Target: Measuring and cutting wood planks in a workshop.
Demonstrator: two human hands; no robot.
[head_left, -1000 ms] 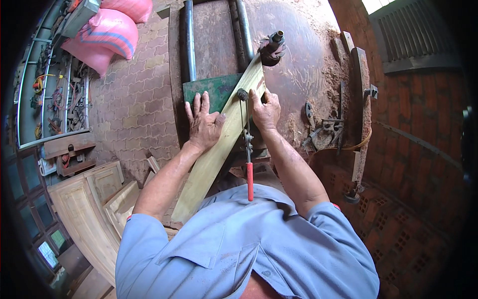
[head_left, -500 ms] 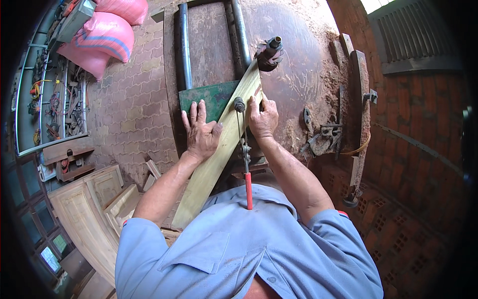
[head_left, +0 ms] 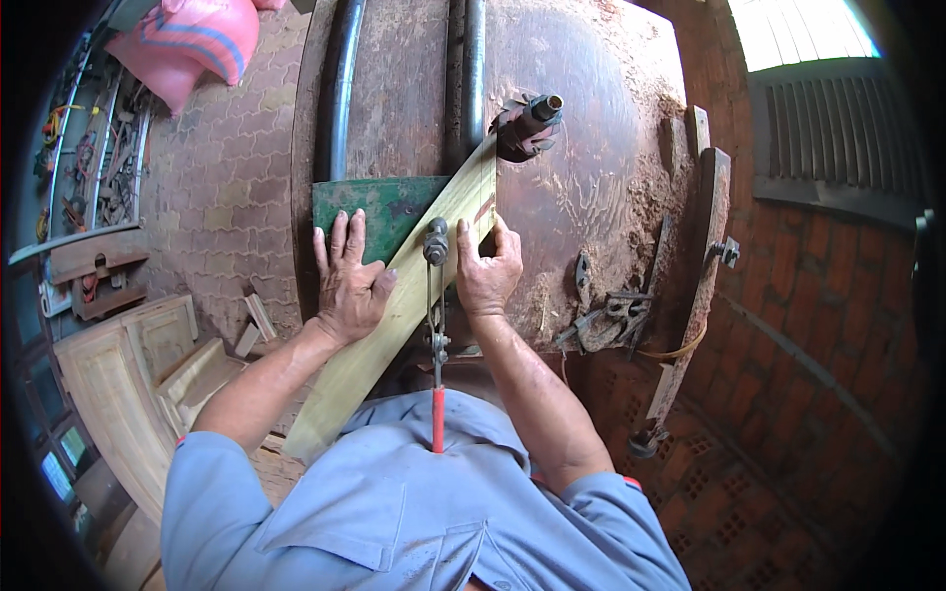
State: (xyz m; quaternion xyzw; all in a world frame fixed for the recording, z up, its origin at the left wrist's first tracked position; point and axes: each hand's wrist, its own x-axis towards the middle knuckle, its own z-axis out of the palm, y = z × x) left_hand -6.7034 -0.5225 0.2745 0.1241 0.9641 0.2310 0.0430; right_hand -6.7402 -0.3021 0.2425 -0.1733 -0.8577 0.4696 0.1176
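Observation:
A pale wooden board (head_left: 370, 345) lies slantwise over a green plate (head_left: 379, 207), its far tip close to a toothed cutter head (head_left: 520, 133) on an upright spindle. My left hand (head_left: 353, 295) is open, with fingers spread on the plate and the thumb over the board's left edge. My right hand (head_left: 490, 276) grips the board's right edge near the angled end, between thumb and bent fingers. A toggle clamp (head_left: 437, 335) with a red handle stands between my hands, its black tip over the board. The tip's contact with the wood is hard to make out.
Two steel rails (head_left: 474, 79) run along the wooden machine table (head_left: 591, 148), which has sawdust on its right side. Metal tools (head_left: 621, 320) lie at its near right. Panelled wooden doors (head_left: 123, 364) lean at left; a pink sack (head_left: 197, 44) sits at far left.
The whole view has shifted and come slightly closer. My right thumb and forefinger have moved further apart at the board's edge. My left hand keeps its place on the plate and board.

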